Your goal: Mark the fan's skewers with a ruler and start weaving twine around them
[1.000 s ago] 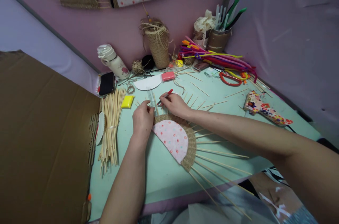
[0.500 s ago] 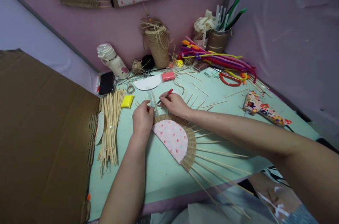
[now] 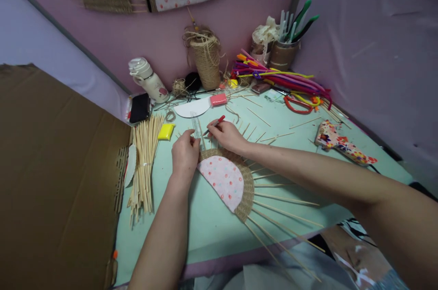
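Red-ended pen [image 3: 219,120] gripped in right hand [image 3: 226,135] | left hand [image 3: 185,152] pinching clear ruler [image 3: 195,123] | I'd keep it flush along the bamboo skewer [image 3: 201,132]

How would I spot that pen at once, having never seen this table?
On the pale green table, find the half-round woven piece with spotted cloth. Just past its far edge, the right hand holds the pen. Its red end sets it apart from the clear ruler and plain wooden sticks nearby.
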`<state>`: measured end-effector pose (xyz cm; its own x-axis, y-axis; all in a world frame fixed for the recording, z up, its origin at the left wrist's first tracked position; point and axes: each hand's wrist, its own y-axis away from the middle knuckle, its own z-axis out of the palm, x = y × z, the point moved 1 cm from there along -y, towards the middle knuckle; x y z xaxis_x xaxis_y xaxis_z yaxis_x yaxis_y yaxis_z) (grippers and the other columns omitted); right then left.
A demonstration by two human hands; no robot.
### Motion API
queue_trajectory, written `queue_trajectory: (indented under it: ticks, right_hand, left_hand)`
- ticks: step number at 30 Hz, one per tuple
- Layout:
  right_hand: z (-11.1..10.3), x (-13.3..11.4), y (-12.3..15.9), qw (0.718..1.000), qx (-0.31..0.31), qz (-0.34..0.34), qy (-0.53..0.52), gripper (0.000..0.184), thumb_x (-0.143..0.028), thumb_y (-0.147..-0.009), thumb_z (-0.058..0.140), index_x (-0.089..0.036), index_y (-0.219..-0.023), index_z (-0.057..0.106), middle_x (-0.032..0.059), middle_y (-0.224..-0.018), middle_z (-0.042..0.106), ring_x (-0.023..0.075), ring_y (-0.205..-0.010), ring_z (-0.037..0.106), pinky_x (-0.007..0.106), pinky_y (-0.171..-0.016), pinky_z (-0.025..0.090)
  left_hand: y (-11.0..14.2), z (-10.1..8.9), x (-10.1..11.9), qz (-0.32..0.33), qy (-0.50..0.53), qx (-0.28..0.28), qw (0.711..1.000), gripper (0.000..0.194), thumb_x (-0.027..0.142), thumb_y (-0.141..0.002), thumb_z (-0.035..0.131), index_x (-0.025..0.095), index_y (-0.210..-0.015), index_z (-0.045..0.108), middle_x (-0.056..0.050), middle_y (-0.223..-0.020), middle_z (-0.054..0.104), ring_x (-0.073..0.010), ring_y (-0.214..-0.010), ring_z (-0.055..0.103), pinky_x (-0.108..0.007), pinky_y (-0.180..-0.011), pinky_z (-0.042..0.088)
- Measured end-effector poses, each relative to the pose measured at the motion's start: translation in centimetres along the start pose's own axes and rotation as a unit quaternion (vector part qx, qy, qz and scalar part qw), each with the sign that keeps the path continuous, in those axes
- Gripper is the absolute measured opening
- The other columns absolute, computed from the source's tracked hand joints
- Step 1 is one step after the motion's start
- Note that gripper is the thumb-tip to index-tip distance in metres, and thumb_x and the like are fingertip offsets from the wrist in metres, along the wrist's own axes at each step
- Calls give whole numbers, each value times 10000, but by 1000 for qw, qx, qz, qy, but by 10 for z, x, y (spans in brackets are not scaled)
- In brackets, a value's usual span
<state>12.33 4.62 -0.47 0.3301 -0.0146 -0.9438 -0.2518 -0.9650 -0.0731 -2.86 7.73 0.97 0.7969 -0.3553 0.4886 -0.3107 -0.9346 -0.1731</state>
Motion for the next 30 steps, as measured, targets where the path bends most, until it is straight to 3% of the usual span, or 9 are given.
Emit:
queue_trajectory:
  ticks: [7, 12, 19, 30]
  right_hand:
    - [1, -1, -1, 999, 5, -5, -35, 244, -258, -903, 504, -148, -752, 662, 43, -714, 708, 142, -695, 644, 229, -666, 458]
    - [8, -3, 1, 998, -5, -25, -55, 272, -303, -907, 493, -141, -777, 669, 63, -771, 714, 145, -719, 648, 235, -672, 483]
    - [18, -9, 9, 996, -47, -65, -47, 280, -336, -922, 479, -143, -865, 674, 48, -785, 706, 140, -732, 635, 236, -679, 468]
    - [19, -8, 11, 997, -44, -40, -44, 284, -311, -918, 481, -137, -795, 669, 51, -796, 709, 127, -698, 614, 228, -662, 436]
  left_hand:
    - [0, -26, -1, -31, 1, 60, 998, 357, 246, -824, 546, 171, -1167, 612, -44, -834, 696, -176, -738, 658, -294, -737, 477]
    - [1, -40, -2, -68, -14, 38, 997, 340, 231, -824, 550, 176, -1155, 610, -31, -805, 695, -176, -731, 667, -280, -709, 462]
    - [5, -36, -1, -77, -22, -30, 996, 253, 198, -812, 571, 197, -1062, 604, -22, -757, 681, -180, -723, 655, -284, -702, 443]
    - [5, -27, 3, -94, -30, -33, 995, 212, 137, -806, 526, 194, -1007, 560, -49, -801, 663, -199, -742, 645, -306, -685, 432]
